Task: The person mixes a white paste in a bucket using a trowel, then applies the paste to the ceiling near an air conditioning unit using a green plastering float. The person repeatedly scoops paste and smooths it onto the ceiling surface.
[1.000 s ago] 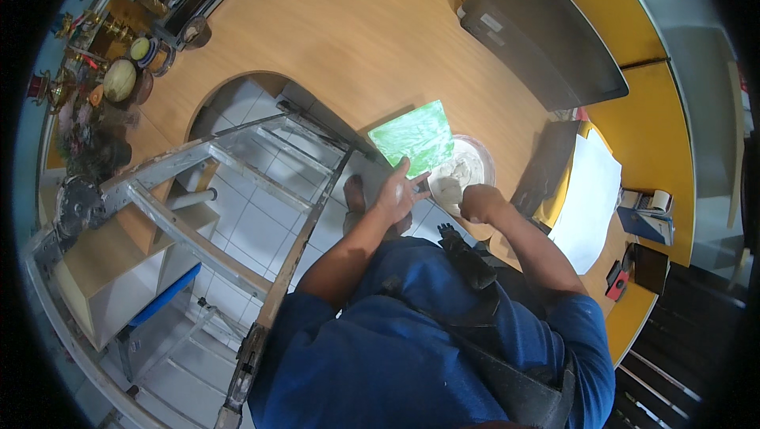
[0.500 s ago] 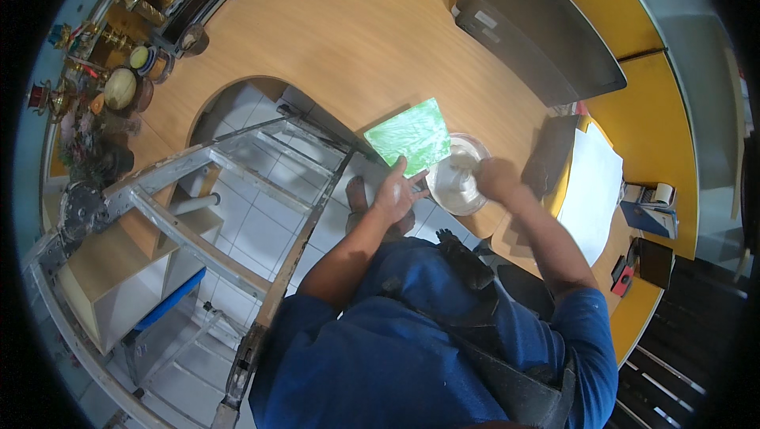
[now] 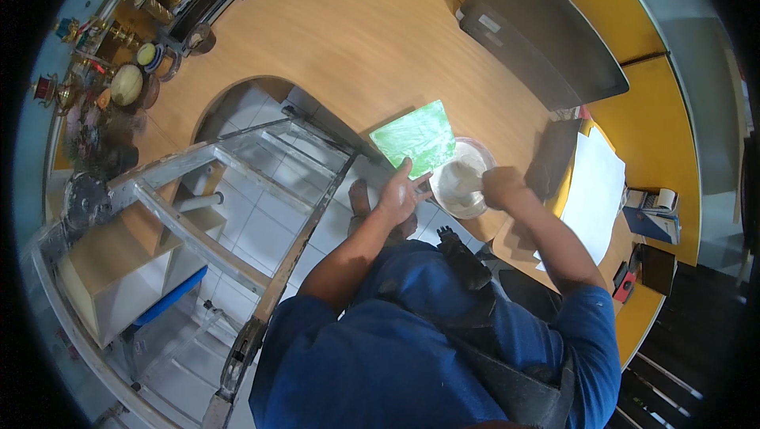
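My left hand (image 3: 400, 195) holds a square green board (image 3: 413, 133), streaked with white, from beneath, with the thumb on its near corner and fingers spread. To its right is a round tub (image 3: 447, 185) of white paste. My right hand (image 3: 500, 187) is closed on a white-coated tool (image 3: 473, 183) that dips into the tub; its handle is mostly hidden by my fingers.
An aluminium ladder (image 3: 203, 225) stands at left beside open wooden shelving (image 3: 119, 294). The curved desk (image 3: 340, 25) carries a dark monitor (image 3: 538, 41), white paper (image 3: 590, 199) and several ornaments (image 3: 127, 85) at far left. Notebooks (image 3: 651, 219) lie at right.
My right hand has moved up and to the right over the tub since a second ago, with slight movement since half a second ago. My left hand and the board stay nearly still.
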The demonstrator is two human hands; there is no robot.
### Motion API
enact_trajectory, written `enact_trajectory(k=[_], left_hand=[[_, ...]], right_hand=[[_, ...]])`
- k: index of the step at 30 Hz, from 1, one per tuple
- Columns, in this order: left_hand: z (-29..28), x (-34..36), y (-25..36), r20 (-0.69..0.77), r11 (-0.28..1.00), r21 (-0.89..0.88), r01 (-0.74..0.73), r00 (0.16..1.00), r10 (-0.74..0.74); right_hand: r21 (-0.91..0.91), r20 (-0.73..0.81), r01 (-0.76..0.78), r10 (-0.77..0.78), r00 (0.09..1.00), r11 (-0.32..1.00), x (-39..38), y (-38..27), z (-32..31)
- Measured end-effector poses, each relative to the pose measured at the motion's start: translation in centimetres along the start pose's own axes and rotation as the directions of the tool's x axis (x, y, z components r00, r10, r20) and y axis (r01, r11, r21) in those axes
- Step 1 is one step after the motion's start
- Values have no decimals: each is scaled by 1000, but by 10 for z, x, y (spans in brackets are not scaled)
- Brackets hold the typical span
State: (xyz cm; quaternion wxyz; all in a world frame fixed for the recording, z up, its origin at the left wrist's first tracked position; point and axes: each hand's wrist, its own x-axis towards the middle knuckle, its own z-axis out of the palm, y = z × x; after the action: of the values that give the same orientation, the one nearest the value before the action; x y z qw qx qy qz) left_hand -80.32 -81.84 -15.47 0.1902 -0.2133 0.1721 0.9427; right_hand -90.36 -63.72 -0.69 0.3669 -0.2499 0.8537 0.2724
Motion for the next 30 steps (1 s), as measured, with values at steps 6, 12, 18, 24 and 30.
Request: enact_trajectory(k=[6,12,18,24,30], left_hand=[[1,-4,-7,-56,1000,-20,-16,998,15],[3,-6,-9,20,998,51,-36,999,35],[6,-8,-11,-8,998,18,-55,998,55],[5,-6,-11,11,998,28,-55,998,55],[9,-7,-11,4,997,50,-60,998,60]], right_hand=[[-69,-322,-51,26,946,996,17,37,-6],[-77,-62,28,-33,998,997,15,1,28],[240,-84,-20,41,996,970,15,16,8],[89,-390,18,18,920,996,13,0,2],[-135,-302,129,-165,939,982,9,-4,13]])
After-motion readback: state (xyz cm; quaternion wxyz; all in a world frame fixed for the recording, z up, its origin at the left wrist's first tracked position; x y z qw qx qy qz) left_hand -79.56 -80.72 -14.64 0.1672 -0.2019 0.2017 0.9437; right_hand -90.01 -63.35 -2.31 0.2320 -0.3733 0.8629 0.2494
